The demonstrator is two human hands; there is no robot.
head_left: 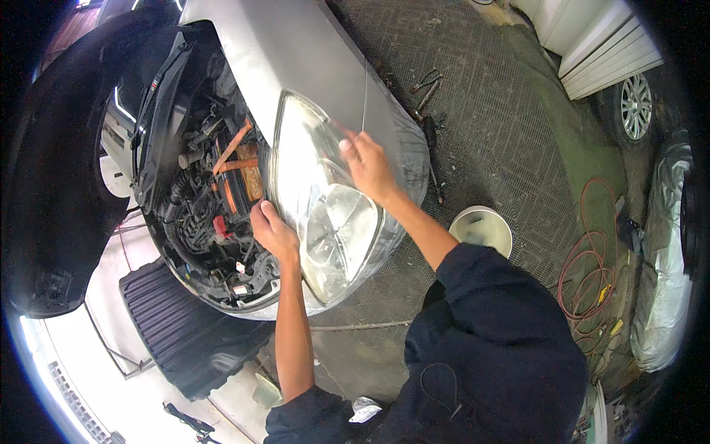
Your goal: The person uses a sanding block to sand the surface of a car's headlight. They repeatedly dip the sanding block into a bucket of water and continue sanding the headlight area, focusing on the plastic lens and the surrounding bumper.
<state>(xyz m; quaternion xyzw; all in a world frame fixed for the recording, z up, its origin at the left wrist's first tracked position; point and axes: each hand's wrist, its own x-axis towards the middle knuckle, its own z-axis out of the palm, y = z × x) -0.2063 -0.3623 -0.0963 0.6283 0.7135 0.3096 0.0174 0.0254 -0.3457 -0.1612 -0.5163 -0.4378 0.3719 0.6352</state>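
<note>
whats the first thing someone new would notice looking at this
The big clear headlight at the centre of the view, set in the front corner of a silver car, with both hands on it: the left hand at its inner edge, the right hand on its upper outer edge. Just left of it the open engine bay shows an orange strap, and a white bucket stands on the floor to the right.

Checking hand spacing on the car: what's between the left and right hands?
In the head view, the clear headlight lens spans the stretch between the left hand and the right hand. Both hands rest on its edges; nothing else lies there.
</note>
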